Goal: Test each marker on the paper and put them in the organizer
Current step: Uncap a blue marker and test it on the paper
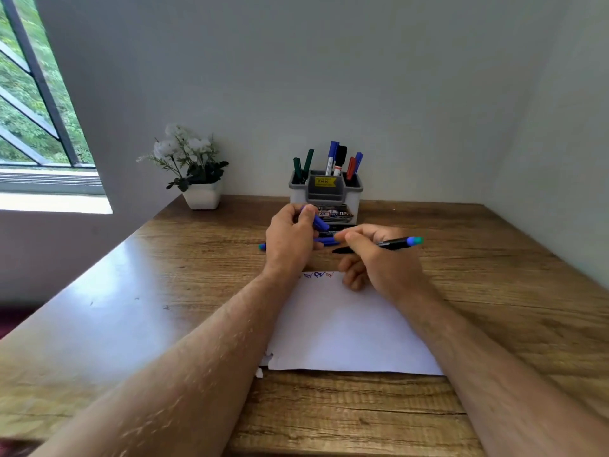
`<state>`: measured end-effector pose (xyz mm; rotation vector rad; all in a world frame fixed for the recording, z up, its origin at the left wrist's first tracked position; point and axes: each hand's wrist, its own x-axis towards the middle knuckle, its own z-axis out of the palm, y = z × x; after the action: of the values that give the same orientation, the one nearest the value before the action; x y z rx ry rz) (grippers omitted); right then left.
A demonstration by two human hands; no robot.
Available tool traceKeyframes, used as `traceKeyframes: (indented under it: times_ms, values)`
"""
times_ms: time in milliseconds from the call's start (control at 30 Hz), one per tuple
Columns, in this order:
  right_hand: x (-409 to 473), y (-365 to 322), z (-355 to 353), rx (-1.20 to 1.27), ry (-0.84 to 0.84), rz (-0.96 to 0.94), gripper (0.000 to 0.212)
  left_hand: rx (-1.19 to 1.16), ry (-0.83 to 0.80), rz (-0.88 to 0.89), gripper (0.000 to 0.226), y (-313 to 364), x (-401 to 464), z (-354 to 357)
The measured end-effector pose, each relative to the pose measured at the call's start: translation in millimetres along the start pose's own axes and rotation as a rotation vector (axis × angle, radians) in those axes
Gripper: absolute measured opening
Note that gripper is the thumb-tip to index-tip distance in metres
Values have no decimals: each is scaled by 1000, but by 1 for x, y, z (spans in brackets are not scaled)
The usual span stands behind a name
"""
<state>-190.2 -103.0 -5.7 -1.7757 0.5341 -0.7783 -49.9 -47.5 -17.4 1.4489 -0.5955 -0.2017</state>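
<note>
A: What's in the right hand point(375, 258)?
B: It's closed around a black marker point(392, 244) with a blue-teal end pointing to 3 o'clock, tip toward 9.

A: And the left hand point(291, 237)?
B: It pinches a blue cap point(319, 222). Another blue marker point(324, 241) lies on the desk point(494, 291) between the hands.

A: The paper point(346, 324)?
B: At 6 o'clock from the hands, scribbles along its far edge. The organizer point(326, 192) stands at 12, several markers upright inside.
</note>
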Motion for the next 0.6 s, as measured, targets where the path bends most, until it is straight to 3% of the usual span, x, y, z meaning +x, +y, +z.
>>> traceKeyframes:
  times_ms: [200, 600]
  values:
    - [4, 4, -7, -76, -69, 112, 8, -1, 22, -29, 16, 1, 5, -1]
    - [12, 7, -6, -444, -42, 25, 19, -27, -52, -27, 14, 3, 13, 8]
